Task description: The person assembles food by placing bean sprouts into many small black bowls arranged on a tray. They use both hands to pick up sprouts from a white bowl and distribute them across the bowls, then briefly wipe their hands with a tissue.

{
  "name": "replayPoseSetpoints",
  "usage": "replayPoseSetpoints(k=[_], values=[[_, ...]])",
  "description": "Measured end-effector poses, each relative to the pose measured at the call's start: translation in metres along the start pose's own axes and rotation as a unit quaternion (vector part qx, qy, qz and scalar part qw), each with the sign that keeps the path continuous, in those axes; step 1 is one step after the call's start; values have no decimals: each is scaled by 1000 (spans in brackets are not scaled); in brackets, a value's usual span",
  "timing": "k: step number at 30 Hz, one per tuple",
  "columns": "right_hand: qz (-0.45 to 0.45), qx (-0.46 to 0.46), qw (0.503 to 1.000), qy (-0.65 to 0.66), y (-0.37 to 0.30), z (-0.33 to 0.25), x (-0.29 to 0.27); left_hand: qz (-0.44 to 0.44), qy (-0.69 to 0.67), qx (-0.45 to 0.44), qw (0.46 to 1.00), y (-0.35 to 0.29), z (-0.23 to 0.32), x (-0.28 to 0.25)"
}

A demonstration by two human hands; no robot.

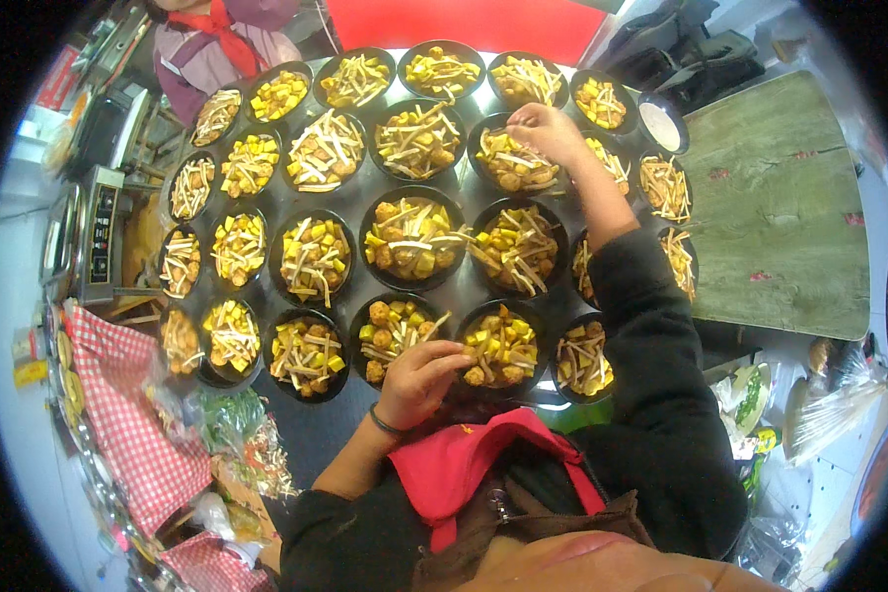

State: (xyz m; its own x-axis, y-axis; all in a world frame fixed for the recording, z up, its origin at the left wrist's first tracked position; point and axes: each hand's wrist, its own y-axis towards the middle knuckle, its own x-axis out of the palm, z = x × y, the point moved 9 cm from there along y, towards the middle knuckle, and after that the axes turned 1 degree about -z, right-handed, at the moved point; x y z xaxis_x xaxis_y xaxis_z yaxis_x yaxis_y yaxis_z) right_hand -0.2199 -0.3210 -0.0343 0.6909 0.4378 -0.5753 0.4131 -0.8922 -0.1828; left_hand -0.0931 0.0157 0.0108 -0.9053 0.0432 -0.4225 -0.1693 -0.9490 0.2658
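Note:
Rows of black bowls [413, 283] hold yellow cubes, browned round pieces and pale strips. My right hand [546, 132] reaches over the far rim of one bowl, above its pale strips [504, 144]. Its fingers are bent together in a pinch, and what they hold, if anything, cannot be made out. My left hand [419, 382] is low at the near row, between two bowls. Its fingertips, pressed together, are at the left edge of a bowl of yellow cubes and browned balls [501, 347]. Anything inside that grip is hidden.
A small round dish with pale contents [659, 125] sits at the far right corner. Beside the bowls is a green wooden board [775, 207]. Another person [217, 49] stands at the far left. Red checked cloth [138, 409] and plastic bags [834, 405] lie around the near sides.

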Motion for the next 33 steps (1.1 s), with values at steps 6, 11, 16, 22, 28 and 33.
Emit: replayPoseSetpoints(k=[6,11,16,22,28,33], values=[[92,15,976,195,-5,50,-63,22,10,-12,1000,-3,-1,-5],[246,20,960,135,-13,81,-127,12,0,-11,1000,-3,-2,-1],[310,-9,948,-68,11,93,-166,8,-2,-18,1000,-6,-4,2],[274,38,944,-178,24,118,-158,10,-5,38,999,-5,8,-1],[202,-28,972,-119,-6,83,-130,6,-23,39,999,-8,14,-7],[111,-77,986,-102,-48,44,-97,22,-7,75,997,-12,28,-22]])
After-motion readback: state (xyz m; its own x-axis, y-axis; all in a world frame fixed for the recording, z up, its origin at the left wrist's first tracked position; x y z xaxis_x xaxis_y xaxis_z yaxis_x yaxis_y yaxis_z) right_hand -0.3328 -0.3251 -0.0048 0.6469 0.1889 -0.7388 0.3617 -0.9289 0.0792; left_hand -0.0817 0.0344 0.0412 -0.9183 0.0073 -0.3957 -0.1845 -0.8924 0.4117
